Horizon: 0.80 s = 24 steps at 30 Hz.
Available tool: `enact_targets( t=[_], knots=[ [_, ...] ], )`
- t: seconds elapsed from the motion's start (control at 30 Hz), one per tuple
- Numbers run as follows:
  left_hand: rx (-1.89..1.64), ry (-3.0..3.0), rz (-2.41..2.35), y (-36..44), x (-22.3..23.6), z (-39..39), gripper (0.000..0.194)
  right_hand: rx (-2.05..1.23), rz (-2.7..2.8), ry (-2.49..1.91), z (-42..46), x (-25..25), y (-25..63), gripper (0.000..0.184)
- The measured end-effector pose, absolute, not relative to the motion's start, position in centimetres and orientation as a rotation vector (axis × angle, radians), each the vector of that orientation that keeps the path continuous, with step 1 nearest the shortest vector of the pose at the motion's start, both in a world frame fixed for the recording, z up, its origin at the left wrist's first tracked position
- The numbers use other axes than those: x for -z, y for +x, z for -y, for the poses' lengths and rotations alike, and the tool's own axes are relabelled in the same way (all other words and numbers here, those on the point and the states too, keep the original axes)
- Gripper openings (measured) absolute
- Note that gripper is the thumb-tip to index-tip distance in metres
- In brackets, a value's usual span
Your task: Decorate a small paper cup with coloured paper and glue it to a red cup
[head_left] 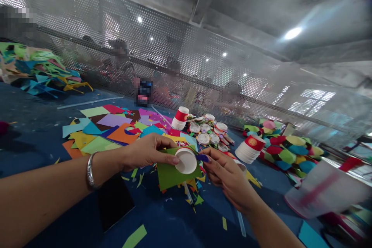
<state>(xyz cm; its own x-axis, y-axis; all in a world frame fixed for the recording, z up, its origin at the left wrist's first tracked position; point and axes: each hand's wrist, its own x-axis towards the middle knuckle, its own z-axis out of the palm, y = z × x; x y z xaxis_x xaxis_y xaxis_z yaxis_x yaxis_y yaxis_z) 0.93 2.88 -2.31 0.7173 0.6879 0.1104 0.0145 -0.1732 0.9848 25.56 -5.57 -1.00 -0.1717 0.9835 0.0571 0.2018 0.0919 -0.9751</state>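
My left hand [145, 153] pinches a green paper sheet [171, 174] together with a small white paper cup [186, 161], whose base faces me. My right hand [226, 174] is closed beside the cup, its thumb and fingers at the cup's right edge on something small I cannot make out. A silver bangle [90, 170] sits on my left wrist. Both hands hover over the blue table [162, 221].
Coloured paper sheets [107, 128] lie spread behind my hands. Stacked red-and-white cups [180, 118], another cup stack [250, 149], round lids [207, 133] and cut paper circles [287, 151] sit to the right. A paper-scrap heap [37, 69] lies far left; a perforated metal screen [186, 58] backs the table. A blurred clear tub [322, 190] stands near right.
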Motion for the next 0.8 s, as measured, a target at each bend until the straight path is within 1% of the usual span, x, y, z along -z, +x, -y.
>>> enact_targets(
  t=[0.23,0.57,0.8],
  knots=[
    [-0.643,1.662,-0.551,0.9,2.36,-2.58,0.028,-1.149,1.585,-1.218,5.6,1.0,25.74,0.034],
    [-0.61,1.718,-0.558,0.69,2.21,-2.67,0.033,-1.151,1.613,-1.22,5.61,1.33,26.08,0.034],
    [-0.625,1.716,-0.557,0.63,2.13,-2.57,0.029,-1.13,1.604,-1.236,5.7,1.27,25.9,0.037]
  ],
)
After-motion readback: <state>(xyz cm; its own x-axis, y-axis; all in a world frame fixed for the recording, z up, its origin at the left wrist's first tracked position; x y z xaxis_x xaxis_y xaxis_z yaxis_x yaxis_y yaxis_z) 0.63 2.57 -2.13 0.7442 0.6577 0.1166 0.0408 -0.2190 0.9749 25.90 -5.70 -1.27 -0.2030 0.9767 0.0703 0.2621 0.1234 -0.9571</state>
